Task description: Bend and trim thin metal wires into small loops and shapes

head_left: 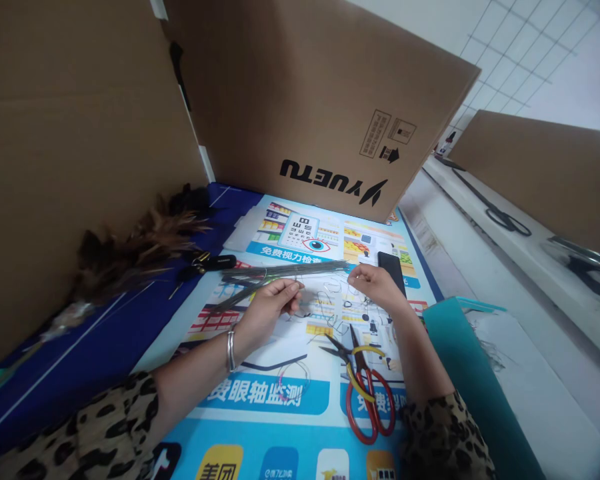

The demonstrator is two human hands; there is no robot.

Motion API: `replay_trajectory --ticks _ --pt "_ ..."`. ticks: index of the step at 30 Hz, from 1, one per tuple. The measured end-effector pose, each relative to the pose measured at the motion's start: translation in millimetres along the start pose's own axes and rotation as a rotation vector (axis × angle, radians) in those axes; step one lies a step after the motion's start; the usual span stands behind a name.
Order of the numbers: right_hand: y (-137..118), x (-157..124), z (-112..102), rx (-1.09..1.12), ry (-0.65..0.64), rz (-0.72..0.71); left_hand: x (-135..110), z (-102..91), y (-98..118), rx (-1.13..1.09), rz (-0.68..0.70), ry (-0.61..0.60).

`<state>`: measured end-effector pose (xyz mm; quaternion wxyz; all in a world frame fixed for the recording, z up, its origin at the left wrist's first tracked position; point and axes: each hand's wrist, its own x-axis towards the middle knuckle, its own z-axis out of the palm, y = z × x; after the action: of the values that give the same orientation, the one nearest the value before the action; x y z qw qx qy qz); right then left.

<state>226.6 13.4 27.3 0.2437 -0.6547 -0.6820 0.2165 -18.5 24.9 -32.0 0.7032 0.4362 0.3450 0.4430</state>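
My left hand (273, 303) is closed in a pinch on a thin wire (325, 300) that loops across the printed poster (280, 393). My right hand (375, 281) pinches the other end of the same wire, a little to the right. A bundle of straight thin wires (290, 271) lies just beyond both hands. Red-handled pliers (363, 383) rest on the poster below my right hand. A silver bangle sits on my left wrist.
Big cardboard boxes (320, 100) wall in the back and left. A feather duster (130, 250) and keys (200, 263) lie at left. A black phone (393, 270) is beside my right hand. A teal folder (475, 380) lies at right, scissors (500, 215) on the far ledge.
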Motion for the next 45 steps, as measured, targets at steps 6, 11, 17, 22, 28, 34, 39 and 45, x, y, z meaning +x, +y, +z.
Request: replay_trajectory --ticks 6,11,17,22,28,34,39,45 --pt "-1.7 2.7 10.7 0.398 -0.105 0.002 -2.1 1.5 1.3 -0.071 -0.041 -0.02" --pt "-15.9 1.6 24.9 0.519 -0.156 -0.023 -8.4 7.7 3.8 -0.134 -0.109 -0.09" --pt "-37.3 -2.6 44.5 0.581 -0.2 -0.094 -9.8 11.8 3.8 -0.173 -0.156 -0.11" --pt "-53.6 -10.0 54.3 0.46 -0.261 -0.163 -9.1 12.8 4.5 -0.195 -0.074 -0.125" --pt "-56.8 -12.1 65.4 0.338 -0.288 -0.218 -8.2 14.1 5.5 -0.28 -0.048 -0.148" --pt "-57.0 -13.1 70.2 0.289 -0.305 -0.266 -10.1 14.4 4.7 -0.287 -0.05 -0.1" --pt "-50.1 -7.5 70.2 0.227 -0.145 -0.275 -10.2 13.9 7.5 -0.268 0.009 0.026" --pt "-45.4 -4.6 71.8 -0.044 -0.062 -0.351 -12.2 16.2 12.8 -0.236 0.069 0.03"
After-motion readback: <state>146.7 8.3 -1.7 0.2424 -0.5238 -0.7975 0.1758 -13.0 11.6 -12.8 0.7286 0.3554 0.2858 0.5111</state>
